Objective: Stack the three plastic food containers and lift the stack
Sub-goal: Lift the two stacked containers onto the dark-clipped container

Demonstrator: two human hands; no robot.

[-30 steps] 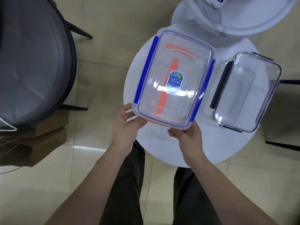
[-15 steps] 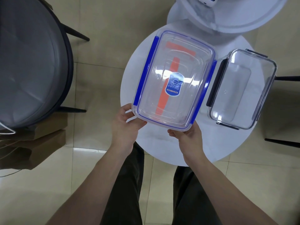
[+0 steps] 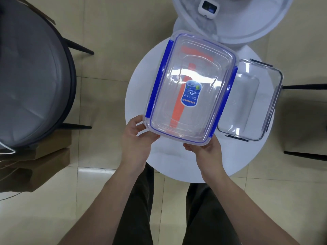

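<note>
1. Above the small round white table (image 3: 169, 161), a clear rectangular plastic container with blue side clips (image 3: 190, 89) is held in both hands; an orange-trimmed container (image 3: 178, 106) shows through its lid, directly beneath it.
2. Both grips are at the near short edge: the left hand (image 3: 137, 138) pinches the near-left corner, thumb on top and fingers curled under, and the right hand (image 3: 206, 151) clamps the near-right corner the same way.
3. To its right sits a clear container with dark clips (image 3: 251, 101), lidless as far as I can tell, its left wall partly covered by the blue-clipped one.
4. By my reading, the stacking step is under way. Whether the orange-trimmed box is being carried or still rests on the table cannot be told.
5. Next, I judge, the held load must be brought square with the dark-clipped container, kept level so nothing slides.
6. Room is tight: the table rim lies close on every side, a second white round surface (image 3: 230, 20) overlaps its far edge, and a grey cushioned chair (image 3: 30, 71) stands well apart on the left.
</note>
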